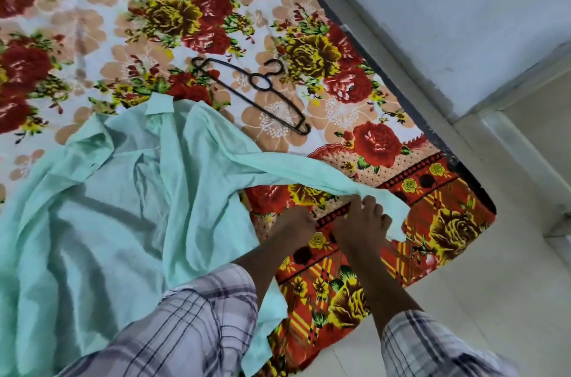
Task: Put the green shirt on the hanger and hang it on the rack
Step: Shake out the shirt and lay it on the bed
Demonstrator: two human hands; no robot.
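Head view: right hand [361, 222] pinches the green shirt [123, 191] (thin, wrinkled) by its sleeve; left hand [296, 222] unclear.

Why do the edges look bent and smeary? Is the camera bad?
Head view: the wide lens bows the bed edge; the plaid sleeve at bottom right is blurred; the hanger and green shirt are fairly sharp; light is soft, with faint shadows in its folds.

Forearms extended; left hand [295, 222] just beside right hand [360, 226]; right fingers [374, 206] pinch sleeve [309, 172].
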